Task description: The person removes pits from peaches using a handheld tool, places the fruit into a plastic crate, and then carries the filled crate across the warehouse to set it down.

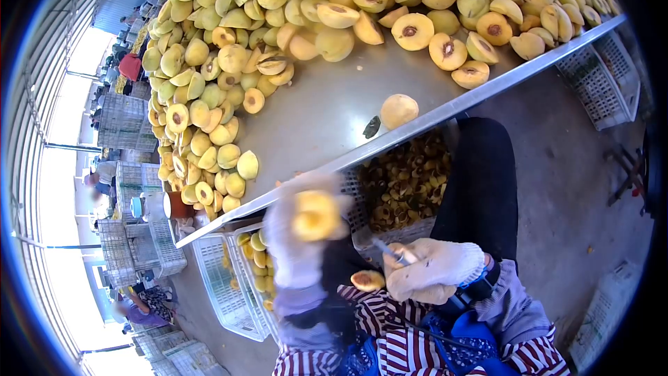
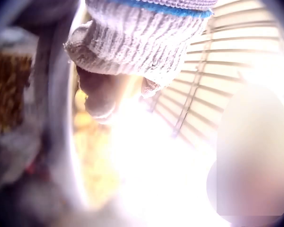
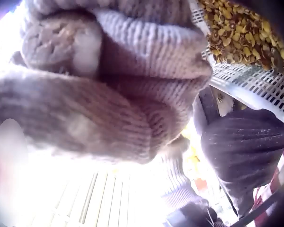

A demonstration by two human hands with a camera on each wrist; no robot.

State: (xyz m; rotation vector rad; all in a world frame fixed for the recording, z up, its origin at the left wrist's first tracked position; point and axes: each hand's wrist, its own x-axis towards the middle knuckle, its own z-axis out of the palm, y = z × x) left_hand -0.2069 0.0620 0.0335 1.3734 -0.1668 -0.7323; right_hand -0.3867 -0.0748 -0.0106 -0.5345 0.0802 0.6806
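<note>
My gloved left hand is blurred below the table edge and grips a yellow peach half, cut face up. To its right, over my lap, my gloved right hand is curled round a small metal pitting tool that points up-left. A peach piece sits just left of that hand. The left wrist view shows only the knit glove against glare. In the right wrist view the glove's fingers are curled tight; the tool is hidden.
Halved peaches are heaped on a steel table, with one half near its front rim. A white crate of pits sits under the table, and a crate of peaches stands left. Stacked crates and people are far left.
</note>
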